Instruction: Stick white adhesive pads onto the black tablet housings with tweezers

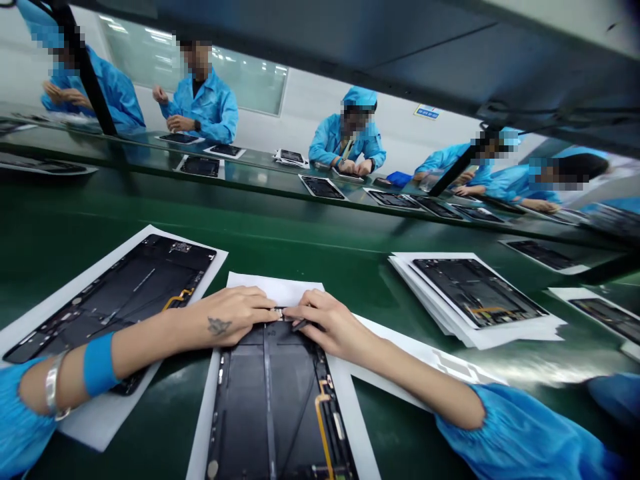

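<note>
A black tablet housing (295,393) with an orange flex cable (323,427) lies on white paper in front of me. My left hand (240,315) rests on its far edge, fingers stretched out, the index fingertip at a small silvery part (278,313). From the other side, my right hand (327,320) meets the same spot with curled fingers. A dark slim tool (300,325) sticks out from under those fingers; its kind is not clear. Beneath my left forearm lies another open tablet housing (130,287) on paper.
A stack of paper with a tablet housing (475,287) stands to the right, and another tablet housing (610,317) lies beyond it. Across the green bench (250,233), several co-workers in blue sit behind a row of tablet housings. A grey shelf (400,47) hangs overhead.
</note>
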`<state>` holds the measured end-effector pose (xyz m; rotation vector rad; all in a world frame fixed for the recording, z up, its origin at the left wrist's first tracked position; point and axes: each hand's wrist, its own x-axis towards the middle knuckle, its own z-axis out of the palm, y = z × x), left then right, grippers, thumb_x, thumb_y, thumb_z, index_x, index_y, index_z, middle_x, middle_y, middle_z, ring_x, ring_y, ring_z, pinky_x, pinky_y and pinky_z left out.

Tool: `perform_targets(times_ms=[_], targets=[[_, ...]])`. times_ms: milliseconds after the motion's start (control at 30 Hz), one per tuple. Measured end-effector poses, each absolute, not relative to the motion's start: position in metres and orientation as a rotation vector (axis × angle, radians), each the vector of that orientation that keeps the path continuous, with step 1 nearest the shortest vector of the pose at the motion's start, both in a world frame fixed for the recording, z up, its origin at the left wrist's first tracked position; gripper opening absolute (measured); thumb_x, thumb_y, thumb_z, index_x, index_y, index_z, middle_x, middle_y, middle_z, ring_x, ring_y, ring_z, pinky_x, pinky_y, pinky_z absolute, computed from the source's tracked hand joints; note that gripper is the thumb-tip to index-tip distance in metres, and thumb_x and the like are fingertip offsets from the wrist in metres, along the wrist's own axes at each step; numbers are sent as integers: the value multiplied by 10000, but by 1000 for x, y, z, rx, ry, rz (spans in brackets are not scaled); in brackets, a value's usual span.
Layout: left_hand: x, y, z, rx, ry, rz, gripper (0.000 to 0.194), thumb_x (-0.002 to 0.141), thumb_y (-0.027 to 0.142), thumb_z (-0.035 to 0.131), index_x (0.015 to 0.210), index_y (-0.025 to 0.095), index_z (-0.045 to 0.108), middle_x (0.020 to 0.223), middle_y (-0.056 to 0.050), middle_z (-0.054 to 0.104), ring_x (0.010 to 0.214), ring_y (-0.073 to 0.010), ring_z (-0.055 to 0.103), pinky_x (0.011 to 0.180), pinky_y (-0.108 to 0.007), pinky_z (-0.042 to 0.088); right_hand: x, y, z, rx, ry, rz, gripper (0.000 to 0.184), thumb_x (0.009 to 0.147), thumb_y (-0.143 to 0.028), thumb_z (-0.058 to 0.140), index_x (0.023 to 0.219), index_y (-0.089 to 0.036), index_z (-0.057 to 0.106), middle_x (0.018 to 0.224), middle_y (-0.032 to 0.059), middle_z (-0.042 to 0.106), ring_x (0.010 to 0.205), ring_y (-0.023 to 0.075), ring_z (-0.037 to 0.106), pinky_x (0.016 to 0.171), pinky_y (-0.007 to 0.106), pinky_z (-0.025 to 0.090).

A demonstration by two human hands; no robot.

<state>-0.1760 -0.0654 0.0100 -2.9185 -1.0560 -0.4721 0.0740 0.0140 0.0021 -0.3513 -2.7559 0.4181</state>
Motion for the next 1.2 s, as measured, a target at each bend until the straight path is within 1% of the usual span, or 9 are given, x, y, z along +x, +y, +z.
perform_targets(times_ms=[133, 333, 433, 567, 633, 700, 867, 1033, 1200], targets=[[-178, -63, 5, -2908, -1105, -519, 410, 944, 53, 392, 1306, 163, 550, 1186, -103, 668, 1095, -226, 603, 951, -375, 504, 75, 14, 2, -351, -2781, 332, 258, 935, -132, 525, 1138, -175, 678, 905, 81, 620, 825, 207, 550, 734, 342, 423], [-189, -59, -9, -2617, -1389, -356, 480, 1011, 183, 320, 1489, 177, 362, 1509, -138, 423, 1447, -318, 290, 1144, -502, 334, 101, 14, 13, -476, -2616, 399, 196, 936, -126, 502, 1026, -184, 666, 878, 63, 628, 812, 194, 546, 721, 319, 430], [-194, -50, -6, -2619, -1450, -218, 528, 1007, 219, 279, 1533, 172, 276, 1553, -130, 366, 1445, -303, 306, 1149, -473, 319, 118, 12, 15, -537, -2557, 391, 190, 916, -106, 502, 984, -192, 658, 863, 56, 626, 819, 194, 554, 719, 314, 443], [-186, -38, 12, -2678, -1526, -156, 403, 1000, 221, 280, 1326, 140, 503, 1232, -150, 599, 1071, -262, 577, 903, -394, 471, 131, 11, 3, -581, -2486, 346, 211, 868, -45, 491, 900, -191, 640, 848, 49, 634, 803, 187, 558, 710, 308, 448], [-180, -33, 19, -2734, -1537, -182, 311, 1006, 227, 284, 1035, 162, 587, 993, -101, 618, 841, -220, 562, 769, -344, 466, 133, 12, -2, -584, -2417, 345, 230, 846, -19, 475, 871, -193, 624, 826, 43, 626, 793, 185, 558, 701, 303, 449], [-180, -25, 26, -2789, -1542, -259, 271, 998, 233, 312, 852, 189, 535, 893, -60, 590, 753, -189, 525, 711, -301, 439, 134, 12, -3, -583, -2329, 365, 227, 841, -16, 467, 840, -200, 600, 801, 34, 613, 778, 181, 558, 684, 294, 447], [-221, 28, 71, -2549, -1827, -465, 194, 1014, 284, 373, 920, 191, 515, 723, 20, 542, 671, -144, 533, 668, -249, 444, 132, 8, 1, -549, -2099, 333, 216, 880, -40, 446, 772, -212, 518, 716, 7, 554, 680, 153, 523, 607, 261, 406], [-263, 96, 121, -1965, -2175, -660, 280, 994, 352, 544, 1169, 138, 583, 1098, -69, 624, 967, -209, 625, 850, -394, 540, 130, 10, -2, -486, -2051, 300, 220, 876, -34, 435, 778, -224, 488, 688, -8, 541, 637, 144, 514, 569, 246, 389], [-259, 133, 107, -1721, -2363, -750, 353, 960, 354, 614, 1253, 163, 570, 1245, -97, 589, 1068, -238, 617, 891, -434, 549, 129, 13, -4, -509, -2042, 282, 246, 832, 1, 421, 781, -231, 485, 684, -11, 553, 619, 146, 528, 545, 245, 391]])
